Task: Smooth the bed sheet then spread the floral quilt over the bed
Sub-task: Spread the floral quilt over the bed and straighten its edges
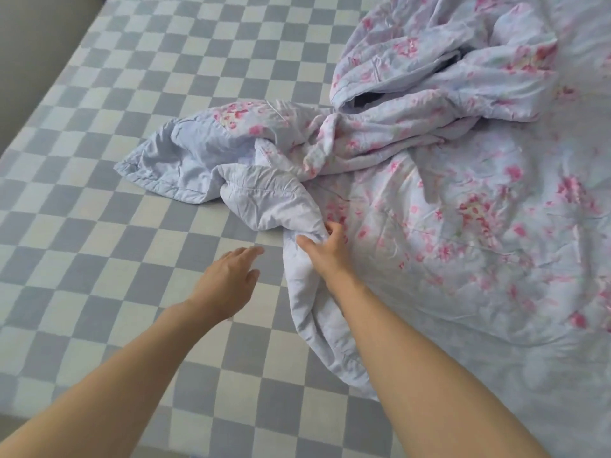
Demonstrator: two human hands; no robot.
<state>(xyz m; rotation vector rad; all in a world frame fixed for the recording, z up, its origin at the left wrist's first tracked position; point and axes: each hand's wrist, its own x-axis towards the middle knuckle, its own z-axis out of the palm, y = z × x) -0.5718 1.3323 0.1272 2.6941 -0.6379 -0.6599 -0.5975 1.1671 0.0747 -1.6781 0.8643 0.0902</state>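
Checkered in grey-blue and pale cream, the bed sheet [109, 180] covers the bed that fills nearly our whole view, and it lies flat and bare across the left half and the near edge. We see the floral quilt [463, 226] next in size: pale lilac cloth printed with pink blossoms, lying on the right half of the bed. Its near right portion lies fairly flat on the sheet, while the far portion is bunched into a high, twisted heap with dark gaps between the folds. From that heap a crumpled corner [172, 163] of the quilt reaches left toward the middle of the bed, turned over so that its plain lilac underside faces up. A narrower plain fold [314, 292] of the same quilt runs from the middle toward us along the quilt's left edge. Our right hand [322, 247] grips this fold where it meets the crumpled part, thumb on one side and fingers curled into the cloth on the other. Our left hand [231, 276] hangs just beside it to the left, above the bare sheet, with fingers relaxed and slightly spread, holding nothing; we cannot tell whether it touches the sheet. At the far left a strip of grey wall [29, 38] shows beyond the bed's edge.
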